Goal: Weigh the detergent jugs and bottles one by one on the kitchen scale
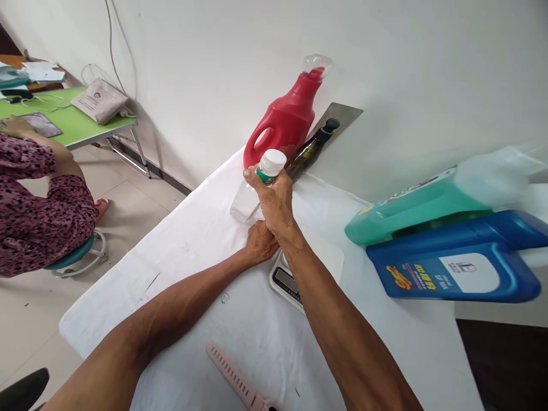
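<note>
My right hand (276, 200) is closed around the upper part of a clear plastic bottle (243, 206) with a white cap and a green label. The bottle leans, its base low over the white cloth. Just below, my left hand (260, 241) is curled in, partly covered by my right wrist; whatever its fingers hold is hidden. Beside it lies a white digital kitchen scale (286, 281), partly hidden under my right forearm. Behind my right hand are a red jug with a handle (282, 123) and a dark bottle with a black cap (310, 151).
A green bottle (411, 200) and a blue bottle (428, 257) stand on the right of the cloth-covered table (205, 297). A pink watch strap (235, 371) lies at the front. On the left, a person in patterned clothes (38, 205) sits by a green table (77, 128).
</note>
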The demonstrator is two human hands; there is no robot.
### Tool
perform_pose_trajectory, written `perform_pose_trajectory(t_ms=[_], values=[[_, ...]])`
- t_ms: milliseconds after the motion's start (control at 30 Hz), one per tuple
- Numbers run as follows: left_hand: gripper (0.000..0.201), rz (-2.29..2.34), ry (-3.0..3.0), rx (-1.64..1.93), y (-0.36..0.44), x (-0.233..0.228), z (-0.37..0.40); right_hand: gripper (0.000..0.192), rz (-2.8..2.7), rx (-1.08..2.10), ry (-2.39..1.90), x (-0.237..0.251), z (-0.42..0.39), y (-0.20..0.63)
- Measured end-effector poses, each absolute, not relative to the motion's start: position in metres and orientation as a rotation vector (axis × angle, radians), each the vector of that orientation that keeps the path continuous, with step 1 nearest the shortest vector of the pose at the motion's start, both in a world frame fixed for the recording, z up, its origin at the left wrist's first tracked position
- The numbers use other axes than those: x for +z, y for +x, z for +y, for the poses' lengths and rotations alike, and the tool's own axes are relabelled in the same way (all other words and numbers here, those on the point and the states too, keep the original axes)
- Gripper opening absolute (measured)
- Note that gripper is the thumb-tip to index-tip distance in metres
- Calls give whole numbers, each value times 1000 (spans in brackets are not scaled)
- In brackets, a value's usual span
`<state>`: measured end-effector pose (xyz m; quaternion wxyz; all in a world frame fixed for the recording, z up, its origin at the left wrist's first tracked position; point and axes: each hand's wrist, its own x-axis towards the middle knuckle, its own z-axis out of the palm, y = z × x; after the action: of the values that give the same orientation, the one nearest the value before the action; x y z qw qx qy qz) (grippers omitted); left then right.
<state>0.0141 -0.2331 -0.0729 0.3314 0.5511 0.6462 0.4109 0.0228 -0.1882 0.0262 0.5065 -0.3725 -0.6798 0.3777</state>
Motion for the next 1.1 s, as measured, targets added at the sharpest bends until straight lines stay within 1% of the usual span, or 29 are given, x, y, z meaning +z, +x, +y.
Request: perform_pose_trajectory(t_ms=[133, 233, 300, 433, 600, 867, 1100], values=[[36, 1681, 1534, 1008, 12, -63, -237, 36, -1557, 891, -851, 41, -193, 31], [49, 1629, 1511, 1025, 11, -52, -241, 29, -1512, 856, -757, 66, -198, 48], [54, 1599, 1496, 1041, 10, -47, -243, 28, -1452, 856, -721, 83, -203, 65], [53, 1582, 1513, 1052, 10, -48, -243, 30, -1331, 767, -843, 101, -217, 107], [54, 1548, 1527, 1074, 10, -50, -242, 27, -1318, 597, -1063, 92, -236, 151], [54, 1548, 1509, 1079, 10, -45, -244, 27, -1257, 652, -1141, 68, -245, 167], [54, 1553, 1515, 1068, 10, -44, -243, 30, -1244, 606, -1185, 60, -246, 168]])
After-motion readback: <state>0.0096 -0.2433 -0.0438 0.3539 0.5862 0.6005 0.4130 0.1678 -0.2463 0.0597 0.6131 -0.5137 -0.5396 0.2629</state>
